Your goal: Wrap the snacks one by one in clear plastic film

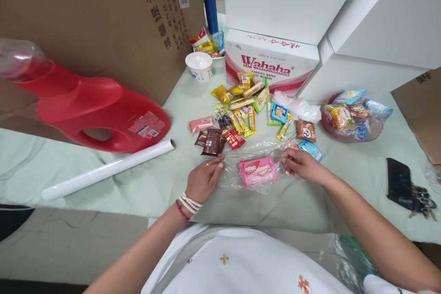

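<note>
A clear plastic bag [241, 154] lies flat on the pale green table cover, with a pink Nabati wafer pack [257, 171] inside it. My left hand [205, 178] pinches the bag's left edge, fingers closed. My right hand [300, 163] grips the bag's right edge, fingers curled. Just beyond the bag lie several small snack packs [237, 119], among them dark brown chocolate wafers [211, 141] and a red packet [233, 138].
A red detergent jug [99, 110] lies on its side at left, with a white roll [106, 170] before it. A white cup [199, 66], a Wahaha box [272, 66], a bag of snacks [353, 117] and a black key pouch [401, 181] surround the area.
</note>
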The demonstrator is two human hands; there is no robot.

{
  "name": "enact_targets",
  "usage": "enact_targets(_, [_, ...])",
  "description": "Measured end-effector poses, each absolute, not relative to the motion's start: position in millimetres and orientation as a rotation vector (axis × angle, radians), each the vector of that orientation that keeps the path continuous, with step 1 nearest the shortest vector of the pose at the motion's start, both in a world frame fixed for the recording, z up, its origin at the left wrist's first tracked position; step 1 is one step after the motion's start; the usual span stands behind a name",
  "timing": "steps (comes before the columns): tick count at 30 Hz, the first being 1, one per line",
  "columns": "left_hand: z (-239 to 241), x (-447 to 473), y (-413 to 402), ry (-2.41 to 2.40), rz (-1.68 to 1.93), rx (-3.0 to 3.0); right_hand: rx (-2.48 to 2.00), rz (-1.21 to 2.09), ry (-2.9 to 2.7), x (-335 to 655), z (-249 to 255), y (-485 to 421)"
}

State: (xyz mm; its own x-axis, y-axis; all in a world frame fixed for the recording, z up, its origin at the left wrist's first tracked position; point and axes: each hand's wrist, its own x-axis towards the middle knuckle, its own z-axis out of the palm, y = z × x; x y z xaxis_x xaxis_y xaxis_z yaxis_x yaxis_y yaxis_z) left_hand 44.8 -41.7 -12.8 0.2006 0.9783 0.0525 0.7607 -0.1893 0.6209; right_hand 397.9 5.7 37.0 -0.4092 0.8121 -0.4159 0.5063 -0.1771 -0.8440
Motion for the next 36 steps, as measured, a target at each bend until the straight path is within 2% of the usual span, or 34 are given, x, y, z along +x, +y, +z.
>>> enact_targets(4, [-9,53,-56,1.458,0.758,2.228,-1.559,1.711,-1.743,400,32,7])
enact_targets(8, [-9,61,-63,1.225,0.75,2.375,-1.568,1.689,-1.753,405,36,1])
enact_targets(13, [-17,60,-55,1.404,0.745,2.011,-1.558,1.78,-1.716,418,39,-4])
enact_targets(16, [-20,64,-51,1.608,0.757,1.88,-1.602,1.723,-1.807,424,37,-4])
enact_targets(19, [-20,76,-49,1.815,0.776,1.864,-1.669,1.431,-2.17,422,40,3])
enact_targets(23, [-18,91,-50,2.116,0.8,1.819,-1.772,0.759,-2.459,395,58,28])
enact_targets(26, [-13,97,-51,2.155,0.871,1.915,-1.583,0.568,-2.573,361,70,50])
enact_targets(31, [-2,99,-47,2.056,0.821,2.066,-1.431,0.677,-2.795,318,69,64])
enact_targets(36, [-3,101,-45,1.945,0.78,2.234,-1.13,0.987,-2.788,314,56,62])
